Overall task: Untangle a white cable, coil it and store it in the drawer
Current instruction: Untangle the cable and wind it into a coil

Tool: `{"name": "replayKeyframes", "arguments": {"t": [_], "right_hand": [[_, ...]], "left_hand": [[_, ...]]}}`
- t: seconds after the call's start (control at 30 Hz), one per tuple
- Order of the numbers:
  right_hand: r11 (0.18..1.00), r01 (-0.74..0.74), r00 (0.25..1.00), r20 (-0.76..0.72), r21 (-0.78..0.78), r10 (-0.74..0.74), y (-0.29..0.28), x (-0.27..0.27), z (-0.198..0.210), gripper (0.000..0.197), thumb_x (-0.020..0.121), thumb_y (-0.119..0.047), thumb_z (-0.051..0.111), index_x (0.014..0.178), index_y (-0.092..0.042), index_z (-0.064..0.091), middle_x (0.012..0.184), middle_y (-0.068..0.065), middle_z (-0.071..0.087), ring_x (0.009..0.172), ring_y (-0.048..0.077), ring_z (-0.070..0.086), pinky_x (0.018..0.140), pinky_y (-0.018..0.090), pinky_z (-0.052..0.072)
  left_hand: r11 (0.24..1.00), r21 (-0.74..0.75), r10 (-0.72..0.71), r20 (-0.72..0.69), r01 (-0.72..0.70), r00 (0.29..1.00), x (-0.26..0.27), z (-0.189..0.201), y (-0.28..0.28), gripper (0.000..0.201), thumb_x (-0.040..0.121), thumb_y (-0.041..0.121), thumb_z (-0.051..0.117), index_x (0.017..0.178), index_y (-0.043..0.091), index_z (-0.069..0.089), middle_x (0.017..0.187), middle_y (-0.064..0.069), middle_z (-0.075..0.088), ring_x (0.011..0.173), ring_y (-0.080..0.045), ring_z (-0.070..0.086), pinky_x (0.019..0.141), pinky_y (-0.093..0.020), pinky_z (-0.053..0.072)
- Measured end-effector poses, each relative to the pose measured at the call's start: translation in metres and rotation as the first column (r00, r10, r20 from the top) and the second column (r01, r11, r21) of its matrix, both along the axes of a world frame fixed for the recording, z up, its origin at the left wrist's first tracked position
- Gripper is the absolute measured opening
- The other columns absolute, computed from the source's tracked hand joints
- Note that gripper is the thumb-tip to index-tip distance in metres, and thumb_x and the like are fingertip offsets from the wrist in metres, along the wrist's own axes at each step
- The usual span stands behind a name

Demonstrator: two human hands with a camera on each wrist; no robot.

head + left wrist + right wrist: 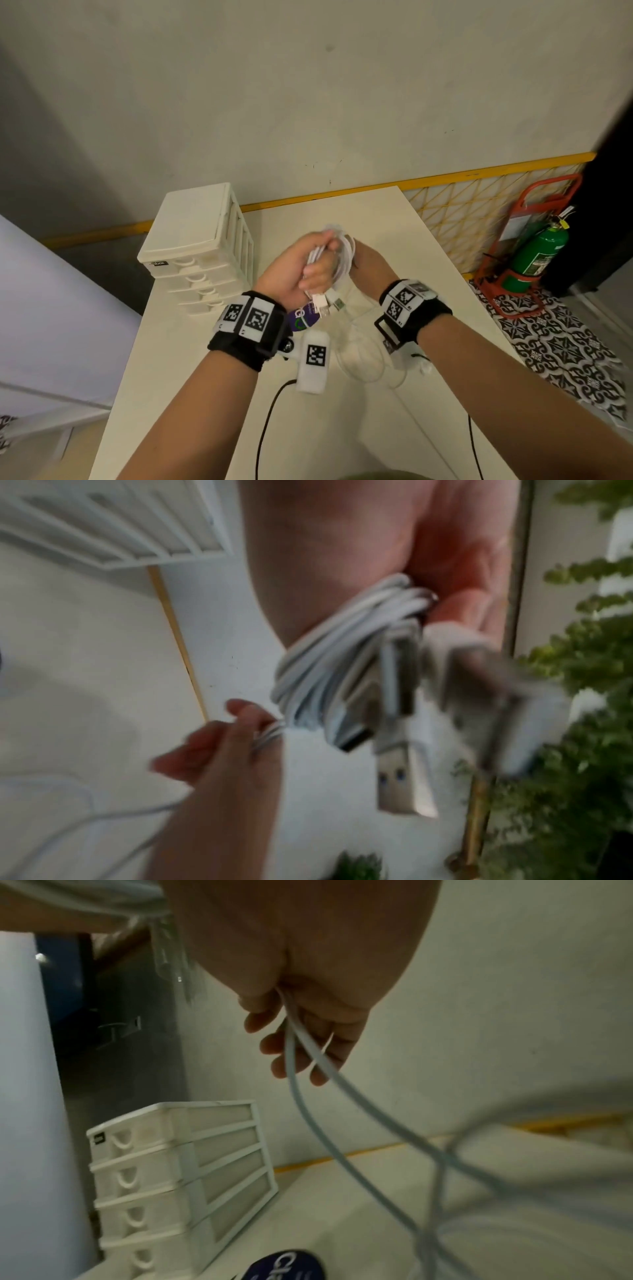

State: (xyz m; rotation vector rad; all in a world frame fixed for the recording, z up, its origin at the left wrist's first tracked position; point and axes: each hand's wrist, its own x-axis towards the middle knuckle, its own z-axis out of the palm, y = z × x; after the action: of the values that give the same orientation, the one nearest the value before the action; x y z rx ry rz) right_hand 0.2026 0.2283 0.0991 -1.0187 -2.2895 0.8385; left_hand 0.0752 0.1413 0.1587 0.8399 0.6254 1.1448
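The white cable (342,255) is clenched coiled in the left hand (298,270) (right hand (370,265) pinching slack) right of the drawer unit (202,246), for winding.

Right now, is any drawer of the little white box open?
No, all four drawers of the white drawer box sit pushed in flush.

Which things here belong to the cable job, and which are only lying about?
For the job:
- cable, part coiled in the left hand, with the right hand holding a strand
- drawer unit, all drawers closed

Lying about:
- purple disc on the table
- fire extinguisher on the floor
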Motion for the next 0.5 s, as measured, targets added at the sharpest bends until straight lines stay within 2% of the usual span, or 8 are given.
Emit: {"name": "replayKeyframes", "arguments": {"t": [0.03, 0.1, 0.2, 0.3, 0.33, 0.4, 0.47, 0.5], "right_hand": [[0.999, 0.003, 1.000, -0.005, -0.034, -0.004, -0.004, -0.001, -0.007, 0.021, 0.097, -0.014, 0.038, 0.110, -0.004, 0.051, 0.089, 0.013, 0.063, 0.075, 0.021, 0.052, 0.070, 0.029, 0.037], [0.997, -0.011, 1.000, -0.010, -0.076, 0.011, -0.013, -0.003, -0.017, 0.021, 0.098, -0.019, 0.036, 0.107, -0.006, 0.049, 0.070, 0.000, 0.055, 0.065, 0.019, 0.049, 0.064, 0.026, 0.034], [0.997, -0.054, 0.998, 0.010, -0.052, 0.054, -0.025, -0.004, -0.030, 0.018, 0.097, -0.022, 0.040, 0.103, -0.008, 0.051, 0.062, -0.015, 0.045, 0.065, 0.016, 0.048, 0.063, 0.025, 0.033], [0.991, -0.118, 0.991, 0.053, -0.064, 0.121, -0.037, -0.004, -0.038, 0.016, 0.096, -0.017, 0.040, 0.103, -0.008, 0.052, 0.064, -0.012, 0.046, 0.068, 0.016, 0.047, 0.067, 0.026, 0.034], [0.987, -0.134, 0.987, 0.076, -0.086, 0.141, -0.040, -0.004, -0.039, 0.017, 0.096, -0.016, 0.040, 0.105, -0.008, 0.052, 0.070, -0.005, 0.052, 0.070, 0.018, 0.047, 0.068, 0.026, 0.035], [0.980, -0.164, 0.977, 0.118, -0.117, 0.177, -0.044, -0.004, -0.040, 0.020, 0.096, -0.016, 0.040, 0.112, -0.010, 0.051, 0.087, 0.011, 0.062, 0.077, 0.024, 0.053, 0.070, 0.027, 0.036], [0.969, -0.223, 0.963, 0.134, -0.104, 0.235, -0.046, -0.005, -0.039, 0.027, 0.096, -0.019, 0.042, 0.121, -0.014, 0.050, 0.103, 0.014, 0.066, 0.090, 0.029, 0.059, 0.073, 0.029, 0.040], [0.964, -0.254, 0.957, 0.125, -0.076, 0.262, -0.046, -0.005, -0.037, 0.031, 0.096, -0.020, 0.044, 0.126, -0.017, 0.049, 0.108, 0.012, 0.066, 0.095, 0.028, 0.060, 0.077, 0.030, 0.043]], "left_hand": [[1.000, 0.020, 0.022, 0.103, -0.024, 0.994, -0.002, 0.004, 0.001, 0.037, 0.098, 0.023, 0.032, 0.074, 0.011, 0.057, 0.036, 0.008, 0.041, 0.024, -0.002, 0.035, 0.028, -0.015, 0.027], [0.995, 0.050, 0.068, 0.271, -0.084, 0.960, -0.006, 0.010, 0.005, 0.035, 0.098, 0.027, 0.034, 0.076, 0.010, 0.056, 0.036, 0.006, 0.043, 0.025, -0.002, 0.038, 0.028, -0.015, 0.030], [0.966, 0.110, 0.168, 0.424, -0.235, 0.890, -0.018, 0.012, 0.013, 0.031, 0.093, 0.037, 0.042, 0.080, 0.011, 0.050, 0.039, 0.006, 0.045, 0.028, -0.003, 0.041, 0.031, -0.016, 0.033], [0.857, 0.053, 0.436, 0.455, -0.512, 0.777, -0.034, 0.016, 0.022, 0.038, 0.094, 0.049, 0.036, 0.073, 0.019, 0.045, 0.041, 0.008, 0.037, 0.033, -0.003, 0.034, 0.037, -0.017, 0.031], [0.794, 0.016, 0.542, 0.437, -0.608, 0.718, -0.037, 0.019, 0.024, 0.040, 0.096, 0.050, 0.035, 0.069, 0.020, 0.043, 0.041, 0.009, 0.033, 0.035, -0.004, 0.031, 0.038, -0.017, 0.030], [0.610, -0.016, 0.756, 0.313, -0.792, 0.575, -0.041, 0.021, 0.025, 0.042, 0.098, 0.045, 0.037, 0.065, 0.021, 0.038, 0.044, 0.010, 0.030, 0.038, -0.007, 0.028, 0.041, -0.019, 0.030], [0.438, 0.073, 0.889, 0.114, -0.896, 0.444, -0.044, 0.020, 0.025, 0.040, 0.099, 0.038, 0.043, 0.065, 0.019, 0.037, 0.046, 0.008, 0.033, 0.041, -0.009, 0.031, 0.044, -0.022, 0.031], [0.389, 0.176, 0.920, -0.022, -0.904, 0.391, -0.045, 0.018, 0.024, 0.037, 0.098, 0.034, 0.045, 0.066, 0.018, 0.038, 0.047, 0.006, 0.036, 0.041, -0.010, 0.034, 0.044, -0.023, 0.033]]}}
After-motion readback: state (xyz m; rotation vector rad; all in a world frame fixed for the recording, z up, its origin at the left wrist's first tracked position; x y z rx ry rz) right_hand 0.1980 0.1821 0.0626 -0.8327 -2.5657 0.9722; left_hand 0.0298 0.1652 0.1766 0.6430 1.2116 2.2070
